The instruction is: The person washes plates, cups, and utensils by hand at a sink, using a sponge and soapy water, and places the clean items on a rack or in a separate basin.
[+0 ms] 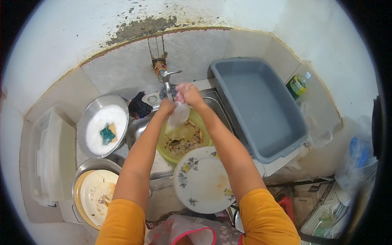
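Observation:
Under the metal faucet, both hands are close together and slightly blurred. My left hand grips the side of a whitish translucent vessel, perhaps plastic. My right hand is closed at its upper edge, with something pink by the fingers; whether that is part of the vessel cannot be made out. Below them, a yellow-green strainer basket holds food scraps inside the steel sink. A white floral plate with yellow flowers lies at the sink's front edge, partly behind my right forearm.
At right stands a large grey basin, with a bottle of green liquid behind it. On the left are a metal bowl with suds and a sponge, a pot of soiled plates, a dark cloth and a clear plastic box.

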Available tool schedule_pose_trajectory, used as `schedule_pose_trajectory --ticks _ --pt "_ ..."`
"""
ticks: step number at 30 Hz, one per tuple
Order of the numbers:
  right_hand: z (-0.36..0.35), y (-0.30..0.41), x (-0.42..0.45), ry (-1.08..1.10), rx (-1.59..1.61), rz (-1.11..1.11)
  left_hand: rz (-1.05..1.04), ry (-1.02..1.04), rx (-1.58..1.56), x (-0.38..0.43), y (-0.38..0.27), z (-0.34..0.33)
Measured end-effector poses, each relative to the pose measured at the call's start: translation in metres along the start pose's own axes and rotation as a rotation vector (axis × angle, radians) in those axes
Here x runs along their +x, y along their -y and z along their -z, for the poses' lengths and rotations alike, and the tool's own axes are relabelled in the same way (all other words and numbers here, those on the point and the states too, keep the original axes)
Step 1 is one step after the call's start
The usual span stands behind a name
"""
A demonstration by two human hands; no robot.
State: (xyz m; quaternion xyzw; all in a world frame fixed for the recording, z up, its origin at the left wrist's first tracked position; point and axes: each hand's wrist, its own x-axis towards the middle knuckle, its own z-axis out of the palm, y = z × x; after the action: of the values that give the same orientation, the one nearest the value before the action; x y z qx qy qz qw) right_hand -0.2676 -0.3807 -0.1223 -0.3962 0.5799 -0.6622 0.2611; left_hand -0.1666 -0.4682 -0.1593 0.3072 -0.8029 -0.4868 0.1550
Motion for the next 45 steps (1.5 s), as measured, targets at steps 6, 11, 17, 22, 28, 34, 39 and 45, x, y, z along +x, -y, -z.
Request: schedule_pose_trajectory --ticks 6,11,17,22,28,34,39,45 --pt "0.0 -0.066 0.001 -0.003 -0.39 -0.014 0.043 0.116 -0.032 -0.003 -0.004 -0.028" --pt "-0.115 -0.033 -0.002 0.095 0.176 -0.181 0.032 -0.125 -0.669 0.014 0.14 0.04" --pt "-0.032 -0.055 -0.015 0.088 0.217 -0.493 0.291 0.113 -0.519 -0.02 0.036 -0.007" --pt "-0.026 -0.044 0.0 0.525 -0.776 0.023 0.229 0.053 -0.574 -0.018 0.028 0.004" --pt "-0.02 -0.026 0.002 0.203 -0.471 -0.149 0.252 0.056 -0.208 0.001 0.026 0.004" --pt "-0.003 -0.033 -0.042 0.035 -0.72 0.079 0.3 0.193 -0.674 0.011 0.037 -0.006" --pt "-0.027 -0.027 -0.044 -0.091 -0.771 -0.171 0.429 0.326 -0.842 0.009 0.046 -0.022" --pt "-0.045 -0.017 -0.053 -0.012 0.411 -0.558 0.646 0.514 -0.814 -0.009 0.023 0.015"
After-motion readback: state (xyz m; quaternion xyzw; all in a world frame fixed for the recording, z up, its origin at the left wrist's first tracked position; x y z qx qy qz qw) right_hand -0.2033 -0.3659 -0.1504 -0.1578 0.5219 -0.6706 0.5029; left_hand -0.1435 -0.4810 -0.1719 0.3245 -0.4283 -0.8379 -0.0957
